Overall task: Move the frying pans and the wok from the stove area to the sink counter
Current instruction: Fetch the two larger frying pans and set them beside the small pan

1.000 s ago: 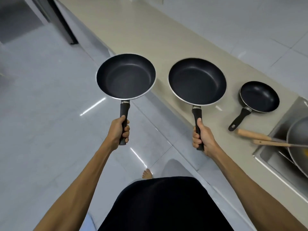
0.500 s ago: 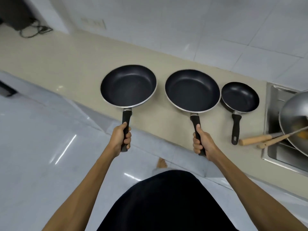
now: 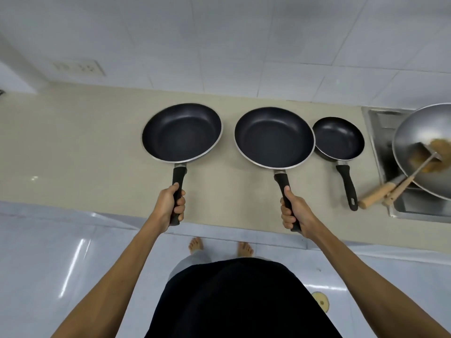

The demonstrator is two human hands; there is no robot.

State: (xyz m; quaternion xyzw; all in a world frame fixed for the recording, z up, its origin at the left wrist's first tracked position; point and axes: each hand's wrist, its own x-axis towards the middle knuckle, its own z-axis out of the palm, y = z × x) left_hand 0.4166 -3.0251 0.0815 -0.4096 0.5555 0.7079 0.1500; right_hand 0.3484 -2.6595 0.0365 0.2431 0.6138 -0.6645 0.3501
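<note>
My left hand (image 3: pixel 172 204) grips the black handle of a dark non-stick frying pan (image 3: pixel 181 131), held level over the beige counter (image 3: pixel 73 142). Gripped by its handle in my right hand (image 3: pixel 291 213) is a second, slightly larger frying pan (image 3: pixel 274 136), also over the counter. Its rim nearly touches a small frying pan (image 3: pixel 338 137) that rests on the counter to the right. A steel wok (image 3: pixel 422 147) with wooden handles leans in the sink (image 3: pixel 380 132) at the far right, with a brown scrubber inside it.
A tiled wall (image 3: pixel 244 45) with a socket plate (image 3: pixel 79 67) runs behind the counter. The counter's front edge lies just ahead of my bare feet (image 3: pixel 219 247) on the glossy floor. Bare counter stretches to the left of the held pans.
I have turned to face the counter squarely. Both held pans have come further in over the counter, and the right one now sits close beside the small pan.
</note>
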